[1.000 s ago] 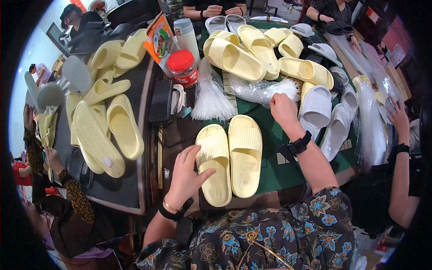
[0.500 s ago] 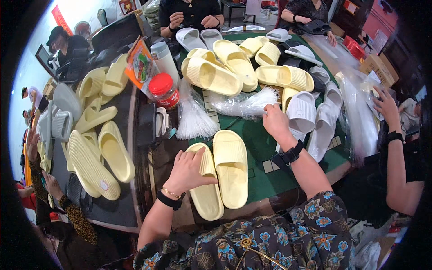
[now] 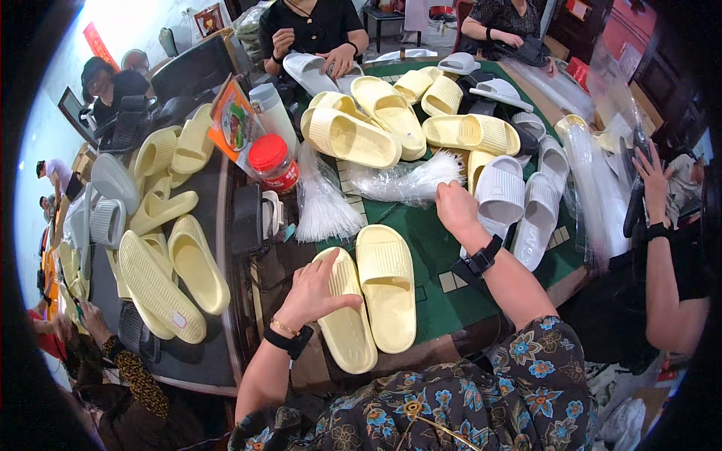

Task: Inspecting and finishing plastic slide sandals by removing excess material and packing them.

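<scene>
Two pale yellow slide sandals lie side by side on the green table in front of me. My left hand rests on the left sandal, fingers spread over its strap. The right sandal lies untouched beside it. My right hand reaches forward to a bundle of clear plastic ties, fingers curled at its near edge; whether it grips any is hidden.
A heap of yellow sandals and white sandals fills the far table. A second tie bundle, a red-lidded jar and more yellow sandals lie left. Other people sit opposite and at my right.
My left hand stays on the left sandal. My right hand has stayed near the tie bundle. The view has shifted, showing more of the far table.
</scene>
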Demonstrator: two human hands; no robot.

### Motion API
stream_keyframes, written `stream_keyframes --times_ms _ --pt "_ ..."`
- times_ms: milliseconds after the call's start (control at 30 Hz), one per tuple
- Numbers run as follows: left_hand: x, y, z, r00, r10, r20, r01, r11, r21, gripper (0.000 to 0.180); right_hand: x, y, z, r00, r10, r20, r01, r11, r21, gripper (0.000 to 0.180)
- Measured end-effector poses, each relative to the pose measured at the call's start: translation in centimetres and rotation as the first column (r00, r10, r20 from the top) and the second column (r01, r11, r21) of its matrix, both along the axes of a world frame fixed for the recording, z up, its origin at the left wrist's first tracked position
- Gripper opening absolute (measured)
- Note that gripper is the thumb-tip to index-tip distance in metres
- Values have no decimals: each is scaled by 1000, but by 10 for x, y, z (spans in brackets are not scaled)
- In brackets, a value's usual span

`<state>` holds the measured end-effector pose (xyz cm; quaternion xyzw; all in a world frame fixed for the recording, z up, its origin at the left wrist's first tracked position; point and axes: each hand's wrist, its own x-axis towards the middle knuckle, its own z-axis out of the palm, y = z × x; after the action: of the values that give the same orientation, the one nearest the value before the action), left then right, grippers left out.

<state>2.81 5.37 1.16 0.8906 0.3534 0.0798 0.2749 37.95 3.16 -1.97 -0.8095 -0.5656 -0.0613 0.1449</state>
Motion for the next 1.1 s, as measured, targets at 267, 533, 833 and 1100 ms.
stream_keyframes --times_ms 267,533,833,1100 --pt "-6 -3 -2 978 131 160 -151 981 123 75 -3 -6 6 998 54 17 -54 999 4 9" --pt "0 -14 13 947 155 281 -184 980 77 52 -2 -31 28 998 21 -55 -18 998 54 7" --pt "29 -45 57 931 78 356 -76 997 -19 40 -10 -86 80 972 36 -232 -43 999 -27 15" --pt "107 -68 42 920 -51 388 39 999 38 34 -63 -100 96 627 79 -775 -275 953 -125 21"
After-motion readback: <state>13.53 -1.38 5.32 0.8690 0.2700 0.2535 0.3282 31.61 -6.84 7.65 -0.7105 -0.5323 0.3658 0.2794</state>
